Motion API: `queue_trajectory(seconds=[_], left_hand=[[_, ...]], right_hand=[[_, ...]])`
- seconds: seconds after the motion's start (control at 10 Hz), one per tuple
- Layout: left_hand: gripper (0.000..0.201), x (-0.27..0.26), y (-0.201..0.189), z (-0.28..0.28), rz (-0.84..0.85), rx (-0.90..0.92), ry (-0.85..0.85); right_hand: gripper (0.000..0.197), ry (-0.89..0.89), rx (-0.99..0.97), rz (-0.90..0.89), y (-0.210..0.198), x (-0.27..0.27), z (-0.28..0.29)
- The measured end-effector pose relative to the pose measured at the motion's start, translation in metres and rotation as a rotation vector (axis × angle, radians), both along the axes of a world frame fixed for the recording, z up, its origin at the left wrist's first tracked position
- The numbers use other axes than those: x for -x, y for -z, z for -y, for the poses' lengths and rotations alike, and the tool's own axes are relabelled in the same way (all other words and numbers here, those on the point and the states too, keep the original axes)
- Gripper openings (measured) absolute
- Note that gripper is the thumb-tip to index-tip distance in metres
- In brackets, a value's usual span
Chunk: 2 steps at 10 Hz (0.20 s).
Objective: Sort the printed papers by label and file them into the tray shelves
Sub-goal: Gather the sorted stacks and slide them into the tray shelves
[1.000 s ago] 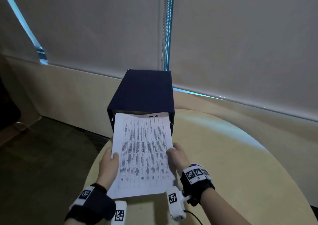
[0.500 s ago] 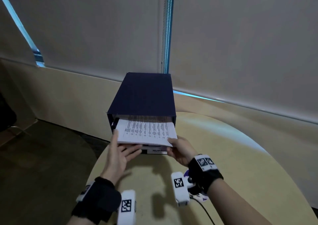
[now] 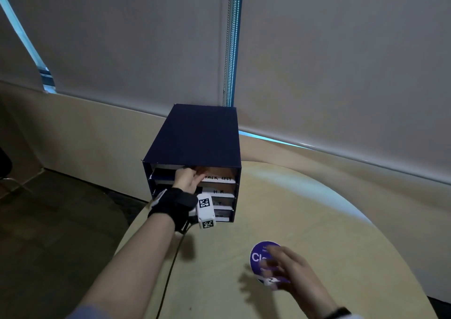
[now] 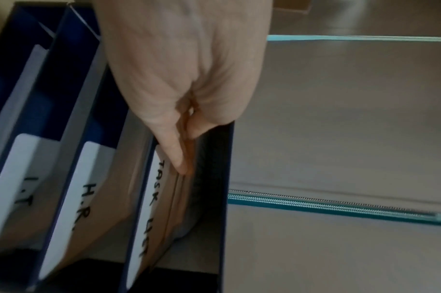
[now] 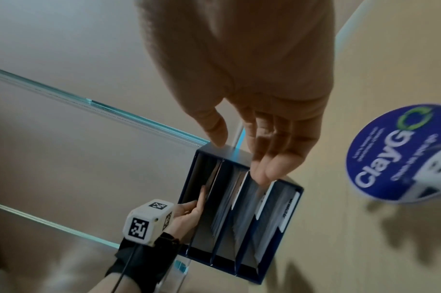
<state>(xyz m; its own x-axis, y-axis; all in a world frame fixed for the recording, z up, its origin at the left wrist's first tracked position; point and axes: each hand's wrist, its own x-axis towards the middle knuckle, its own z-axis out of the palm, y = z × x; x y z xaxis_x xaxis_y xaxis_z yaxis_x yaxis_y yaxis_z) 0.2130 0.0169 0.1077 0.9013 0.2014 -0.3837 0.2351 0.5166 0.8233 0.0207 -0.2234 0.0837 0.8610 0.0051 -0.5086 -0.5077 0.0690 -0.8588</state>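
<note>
A person's left hand (image 3: 186,179) reaches into the top shelf of a dark blue tray unit (image 3: 195,135), the one labelled "TASK LIST" (image 4: 149,208), fingers straight and flat against the printed papers (image 4: 181,218) lying inside. The right hand (image 3: 290,267) hangs open and empty above the table (image 3: 341,221) in front of the unit, over a round purple sticker (image 3: 258,255). Below the top shelf sit shelves marked "H.R." (image 4: 82,206) and "I.T." (image 4: 26,192).

The sheets are likely light and limp, prone to buckle if pushed from one corner; flat fingers on the near edge, or a pinch at both front corners, would probably suit best. Slick paper may slide out of square against the shelf floor.

How far the papers reach into the shelf is hidden by the unit's roof and the hand. The lowest shelf's label is too blurred to read, and the right hand is smeared by motion in the head view.
</note>
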Motion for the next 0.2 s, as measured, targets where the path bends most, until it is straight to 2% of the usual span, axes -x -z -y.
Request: queue_trajectory(seconds=[0.1,0.2], left_hand=[[0.045,0.000,-0.006,0.004,0.043,-0.190,0.031],[0.033,0.040,0.007,-0.001,0.012,-0.426,0.069]], right_hand=[[0.021,0.025,0.040,-0.042,-0.003,0.027,0.024],[0.015,-0.008,0.128,-0.016,-0.008,0.059,0.043]])
